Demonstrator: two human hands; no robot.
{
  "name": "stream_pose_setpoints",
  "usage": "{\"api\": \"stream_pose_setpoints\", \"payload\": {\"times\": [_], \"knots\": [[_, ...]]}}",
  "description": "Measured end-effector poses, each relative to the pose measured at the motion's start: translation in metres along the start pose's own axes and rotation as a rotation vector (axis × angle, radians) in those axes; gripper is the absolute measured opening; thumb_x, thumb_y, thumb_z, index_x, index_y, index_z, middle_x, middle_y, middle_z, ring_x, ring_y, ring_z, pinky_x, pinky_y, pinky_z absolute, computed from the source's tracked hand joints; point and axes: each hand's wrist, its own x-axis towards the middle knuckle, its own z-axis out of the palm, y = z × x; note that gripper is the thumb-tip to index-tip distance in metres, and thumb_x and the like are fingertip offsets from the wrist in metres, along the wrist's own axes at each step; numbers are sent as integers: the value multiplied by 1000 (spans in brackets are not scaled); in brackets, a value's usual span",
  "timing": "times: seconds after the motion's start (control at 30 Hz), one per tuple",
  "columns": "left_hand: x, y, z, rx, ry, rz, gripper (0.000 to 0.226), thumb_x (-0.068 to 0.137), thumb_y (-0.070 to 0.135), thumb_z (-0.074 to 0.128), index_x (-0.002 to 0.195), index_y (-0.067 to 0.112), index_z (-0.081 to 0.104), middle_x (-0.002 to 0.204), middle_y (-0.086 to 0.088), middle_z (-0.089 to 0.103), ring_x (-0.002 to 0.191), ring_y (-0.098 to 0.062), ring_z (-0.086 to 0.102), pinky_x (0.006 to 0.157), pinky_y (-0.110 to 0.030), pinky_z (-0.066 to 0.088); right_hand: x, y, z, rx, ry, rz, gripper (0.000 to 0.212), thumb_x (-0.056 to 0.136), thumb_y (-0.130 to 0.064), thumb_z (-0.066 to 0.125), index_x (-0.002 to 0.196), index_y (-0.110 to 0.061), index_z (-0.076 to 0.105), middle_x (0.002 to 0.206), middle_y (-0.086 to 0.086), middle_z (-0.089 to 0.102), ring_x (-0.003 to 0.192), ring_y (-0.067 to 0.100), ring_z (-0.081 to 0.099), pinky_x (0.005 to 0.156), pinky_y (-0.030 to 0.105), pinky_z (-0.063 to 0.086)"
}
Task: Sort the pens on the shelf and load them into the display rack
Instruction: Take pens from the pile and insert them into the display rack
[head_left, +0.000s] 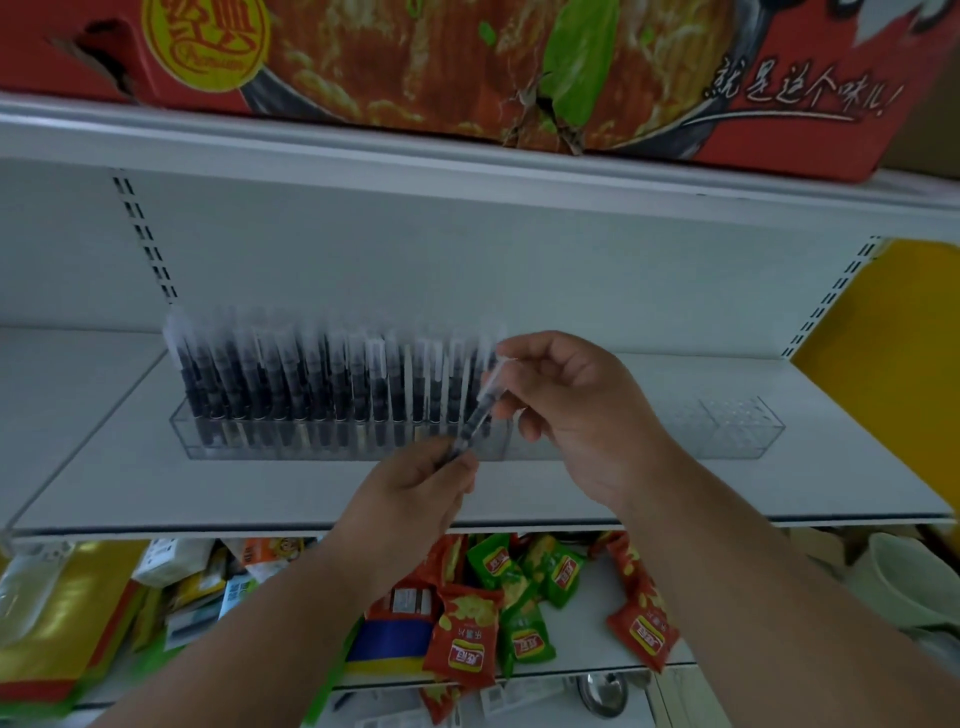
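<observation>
A clear display rack (218, 444) stands on the white shelf (156, 499), filled on its left with several upright black pens with clear caps (311, 384). Its right end (743, 426) holds nothing. In front of the rack, a single pen (480, 405) is held slantwise between both hands. My left hand (415, 488) pinches its lower dark end. My right hand (566, 410) pinches its upper clear-capped end, just in front of the last filled slots.
A red noodle carton (467, 67) sits on the shelf above. Below the white shelf lie several red and green snack bags (467, 639) and yellow packets (62, 613). A yellow panel (893, 374) borders the right side.
</observation>
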Motion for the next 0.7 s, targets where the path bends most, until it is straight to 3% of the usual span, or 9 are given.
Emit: {"api": "stream_pose_setpoints", "payload": {"times": [0.1, 0.17, 0.2, 0.3, 0.4, 0.57, 0.7], "knots": [[1, 3, 2, -106, -35, -62, 47, 102, 16, 48, 56, 26, 52, 56, 2, 33, 45, -9, 26, 44, -23, 22, -1, -1, -3, 26, -19, -11, 11, 92, 3, 61, 101, -3, 64, 81, 14, 70, 64, 18, 63, 49, 24, 45], [2, 2, 3, 3, -30, -16, 43, 101, 26, 51, 58, 27, 52, 57, 2, 34, 48, -12, 28, 48, -28, 22, -3, 0, -2, 11, 19, -62, 12, 90, 4, 62, 96, -5, 65, 77, 12, 70, 61, 17, 62, 49, 24, 46], [2, 1, 2, 138, 14, 35, 35, 99, 32, 52, 64, 26, 53, 57, 5, 37, 50, -12, 31, 49, -30, 24, -3, 0, -2, 5, 67, -102, 13, 89, 4, 64, 95, -7, 65, 74, 10, 69, 60, 16, 61, 49, 24, 46], [5, -8, -9, 631, 299, 310, 16, 96, 37, 51, 85, 27, 57, 68, 14, 50, 60, -3, 46, 54, -15, 34, 3, -2, -10, -68, 257, -253, 15, 87, 0, 68, 94, -13, 64, 71, 0, 67, 61, 15, 62, 54, 26, 49], [8, -14, -21, 954, 422, 537, 29, 93, 38, 45, 107, 19, 63, 102, 7, 57, 95, -10, 50, 82, -21, 39, 10, -4, -19, -257, 361, -395, 17, 87, -13, 72, 93, -26, 64, 78, -4, 68, 69, 15, 66, 65, 29, 53], [18, -26, -21, 1219, 370, 460, 47, 88, 39, 42, 122, 14, 62, 119, 0, 57, 113, -21, 47, 95, -40, 45, 17, -4, -15, -585, 355, -502, 12, 89, -19, 71, 100, -19, 68, 88, -7, 68, 80, 4, 65, 75, 18, 54], [22, -29, -24, 1236, 394, 480, 44, 86, 34, 47, 120, 15, 65, 115, 1, 58, 109, -22, 49, 91, -41, 46, 24, 6, -9, -800, 249, -572, 9, 89, -18, 70, 96, -12, 68, 85, -2, 68, 77, 10, 64, 69, 30, 56]]}}
